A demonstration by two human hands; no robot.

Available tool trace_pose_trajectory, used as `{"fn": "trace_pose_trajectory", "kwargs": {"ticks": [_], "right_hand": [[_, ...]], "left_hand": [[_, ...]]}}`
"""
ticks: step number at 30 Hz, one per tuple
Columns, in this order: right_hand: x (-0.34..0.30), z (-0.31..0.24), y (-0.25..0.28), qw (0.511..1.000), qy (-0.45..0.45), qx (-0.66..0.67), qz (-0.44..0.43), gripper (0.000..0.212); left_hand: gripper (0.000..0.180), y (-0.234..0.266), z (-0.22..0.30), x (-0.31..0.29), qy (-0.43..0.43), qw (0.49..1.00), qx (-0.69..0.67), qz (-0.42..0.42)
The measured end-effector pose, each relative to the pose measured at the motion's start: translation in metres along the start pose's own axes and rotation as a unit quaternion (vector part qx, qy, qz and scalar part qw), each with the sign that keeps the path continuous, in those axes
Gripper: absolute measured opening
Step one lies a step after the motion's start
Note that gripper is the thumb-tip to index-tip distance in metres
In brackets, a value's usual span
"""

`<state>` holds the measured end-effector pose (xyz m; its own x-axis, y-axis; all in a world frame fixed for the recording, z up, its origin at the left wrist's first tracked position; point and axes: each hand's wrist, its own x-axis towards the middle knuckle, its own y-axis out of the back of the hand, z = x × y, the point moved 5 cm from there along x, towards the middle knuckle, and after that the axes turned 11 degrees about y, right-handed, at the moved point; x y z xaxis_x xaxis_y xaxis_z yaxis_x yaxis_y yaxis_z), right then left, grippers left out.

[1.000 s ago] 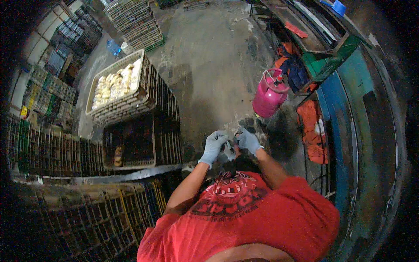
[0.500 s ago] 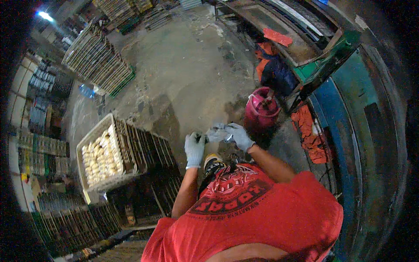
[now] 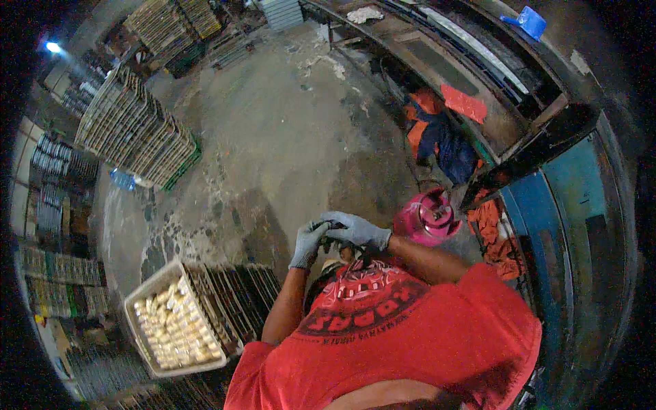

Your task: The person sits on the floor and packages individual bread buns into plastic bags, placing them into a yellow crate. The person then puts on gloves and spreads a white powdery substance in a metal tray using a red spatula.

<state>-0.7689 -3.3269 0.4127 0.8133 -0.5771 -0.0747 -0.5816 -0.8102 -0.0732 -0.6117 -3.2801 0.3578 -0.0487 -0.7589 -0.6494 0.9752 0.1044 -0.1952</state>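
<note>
You had few packages around you. A white rectangular crate (image 3: 174, 328), packed with small pale yellow pieces, topped a stack of dark crates at your lower left. A taller stack of empty grey slatted crates (image 3: 133, 130) stood farther off at the upper left, with a clear blue plastic bottle (image 3: 123, 180) lying at its foot. No labels, signs or screens showed clearly enough to tell.

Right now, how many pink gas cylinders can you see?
1: the pink gas cylinder stands on the floor just right of the gloved right hand, beside the blue bench. Others may be hidden.
</note>
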Motion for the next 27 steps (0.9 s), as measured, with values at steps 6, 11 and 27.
{"fn": "trace_pose_trajectory", "kwargs": {"ticks": [6,11,27], "right_hand": [[0.068,-0.006,0.043,0.988,0.092,-0.072,0.105,0.036],[0.114,0.002,0.078,0.974,0.061,-0.142,0.163,0.037],[0.17,-0.065,0.123,0.847,0.166,-0.281,0.421,0.038]], "left_hand": [[0.032,0.02,0.055,0.068,-0.014,0.995,0.002,-0.104],[0.032,0.024,0.089,0.094,-0.05,0.993,-0.05,-0.092],[0.02,0.012,0.202,0.103,-0.131,0.973,-0.189,0.004]]}}
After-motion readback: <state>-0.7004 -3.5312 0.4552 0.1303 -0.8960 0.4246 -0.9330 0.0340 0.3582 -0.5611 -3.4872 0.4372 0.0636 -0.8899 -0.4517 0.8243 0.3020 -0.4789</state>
